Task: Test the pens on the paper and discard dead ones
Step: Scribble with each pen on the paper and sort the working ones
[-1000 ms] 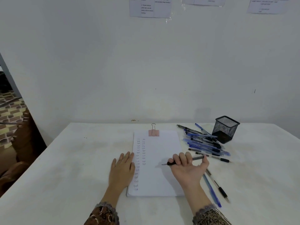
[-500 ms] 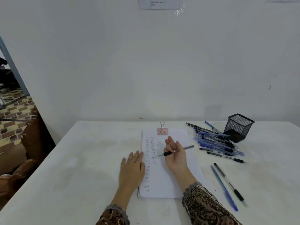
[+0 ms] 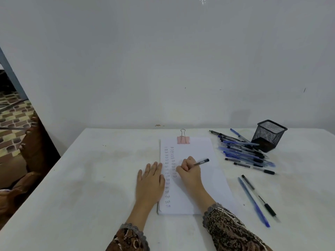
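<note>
Just below the middle of the frame, the right hand [image 3: 190,172] is curled round a pen [image 3: 201,162], its fingers closed tight on the barrel. The pen's dark end sticks up to the right and its tip is hidden behind the fingers, over the paper [image 3: 201,149]. The left hand [image 3: 150,180] lies flat with straight fingers, holding nothing, at the paper's left edge. 2 columns of small written words run down the sheet's left side. A pink clip [image 3: 183,140] holds its top. At right lie a pile of pens [image 3: 244,153] beside a black mesh cup [image 3: 268,134], and 2 separate pens [image 3: 253,201] lower down on the white table [image 3: 90,178].
</note>
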Motion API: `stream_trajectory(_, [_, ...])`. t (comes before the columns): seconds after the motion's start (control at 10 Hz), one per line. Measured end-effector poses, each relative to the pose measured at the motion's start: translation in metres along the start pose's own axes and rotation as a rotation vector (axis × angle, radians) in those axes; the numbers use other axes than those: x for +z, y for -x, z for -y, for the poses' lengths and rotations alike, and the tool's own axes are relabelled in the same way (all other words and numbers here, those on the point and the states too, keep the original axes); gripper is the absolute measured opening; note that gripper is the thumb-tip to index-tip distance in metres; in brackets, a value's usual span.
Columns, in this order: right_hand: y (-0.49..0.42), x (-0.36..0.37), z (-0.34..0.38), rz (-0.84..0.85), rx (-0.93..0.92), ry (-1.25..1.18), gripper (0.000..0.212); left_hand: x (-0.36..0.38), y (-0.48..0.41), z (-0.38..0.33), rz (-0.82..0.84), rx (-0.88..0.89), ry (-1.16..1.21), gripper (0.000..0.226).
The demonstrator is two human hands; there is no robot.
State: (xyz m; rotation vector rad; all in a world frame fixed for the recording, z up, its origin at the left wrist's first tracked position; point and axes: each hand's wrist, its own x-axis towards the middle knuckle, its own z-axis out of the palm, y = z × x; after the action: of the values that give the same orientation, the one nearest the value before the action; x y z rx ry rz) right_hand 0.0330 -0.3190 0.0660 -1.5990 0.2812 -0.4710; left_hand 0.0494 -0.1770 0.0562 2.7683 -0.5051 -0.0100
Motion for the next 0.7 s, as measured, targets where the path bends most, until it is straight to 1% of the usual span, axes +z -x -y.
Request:
stream_trajectory(0.1, [0.0078, 0.003, 0.0037, -0.027, -0.038, 0.051, 0.054, 0.0005, 0.0, 0.0, 0.001, 0.002, 0.004, 0.05])
stream_trajectory(0.2, [0.0066, 0.0051, 0.0062, 0.014, -0.045, 0.089, 0.052, 0.0014, -0.0003, 0.0006, -0.002, 0.001, 0.008, 0.05])
stream_trajectory(0.3, [0.0067, 0.0059, 0.0059, 0.015, -0.026, 0.098, 0.05, 0.0021, -0.0002, 0.0009, -0.002, 0.004, 0.003, 0.05])
stream_trajectory(0.4, [0.0083, 0.0072, 0.0065, 0.066, -0.026, 0.108, 0.048, 0.002, -0.0004, 0.0008, 0.002, 0.006, 0.013, 0.05])
stream_trajectory(0.6, [0.0085, 0.0078, 0.0063, 0.049, -0.046, 0.148, 0.046, 0.0026, -0.0011, 0.0016, 0.004, 0.003, 0.01, 0.05])
stream_trajectory(0.7, [0.008, 0.0076, 0.0078, 0.102, -0.067, 0.196, 0.049, 0.0029, -0.0012, 0.0018, 0.005, 0.003, 0.019, 0.05])
